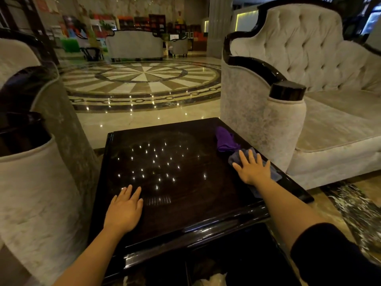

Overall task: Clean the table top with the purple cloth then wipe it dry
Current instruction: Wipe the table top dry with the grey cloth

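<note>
While the left hand (123, 211) lay flat and empty on the table top (185, 203), seemingly for support, the right hand (254, 169) pressed open-palmed on a grey-blue cloth (276, 174) near the right edge, probably for drying. Bunched and released, the purple cloth (225, 140) sat just beyond it.

No legible text anywhere.

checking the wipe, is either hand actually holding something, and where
Nothing is gripped. The right hand presses flat on the middle of a grey-blue cloth; the left hand lies bare on the table top.
</note>
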`<state>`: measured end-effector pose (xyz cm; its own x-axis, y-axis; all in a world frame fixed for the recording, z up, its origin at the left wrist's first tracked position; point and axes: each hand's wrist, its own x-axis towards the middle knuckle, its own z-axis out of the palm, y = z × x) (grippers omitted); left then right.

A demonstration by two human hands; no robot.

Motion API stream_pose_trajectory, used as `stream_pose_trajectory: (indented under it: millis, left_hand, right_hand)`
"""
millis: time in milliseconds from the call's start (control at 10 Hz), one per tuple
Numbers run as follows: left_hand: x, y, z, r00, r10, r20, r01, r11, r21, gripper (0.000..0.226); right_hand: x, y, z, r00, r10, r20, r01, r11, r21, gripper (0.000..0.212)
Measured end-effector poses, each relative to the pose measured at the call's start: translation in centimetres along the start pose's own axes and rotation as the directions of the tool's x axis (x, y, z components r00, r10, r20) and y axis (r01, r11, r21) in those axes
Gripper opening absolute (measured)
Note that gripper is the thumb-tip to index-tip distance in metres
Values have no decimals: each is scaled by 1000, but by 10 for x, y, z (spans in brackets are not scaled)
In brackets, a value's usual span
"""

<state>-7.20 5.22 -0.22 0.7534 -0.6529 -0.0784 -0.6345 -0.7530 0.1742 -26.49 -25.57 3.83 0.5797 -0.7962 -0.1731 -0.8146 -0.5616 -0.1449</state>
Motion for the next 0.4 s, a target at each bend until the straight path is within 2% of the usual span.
stream_pose_trajectory:
  millis: [100,200,400]
  left_hand:
    - [0,0,-3,1000,18,15,-19,999,30,51]
    - [1,2,-9,999,24,41,-26,999,40,52]
    - [9,5,-32,986,15,168,-19,1000,20,52]
  right_hand:
    - [-15,-13,2,998,-55,-16,55,998,29,61]
    - [-36,-33,5,991,-129,25,128,992,21,61]
    - [-63,-66,-12,975,-223,-13,223,964,146,66]
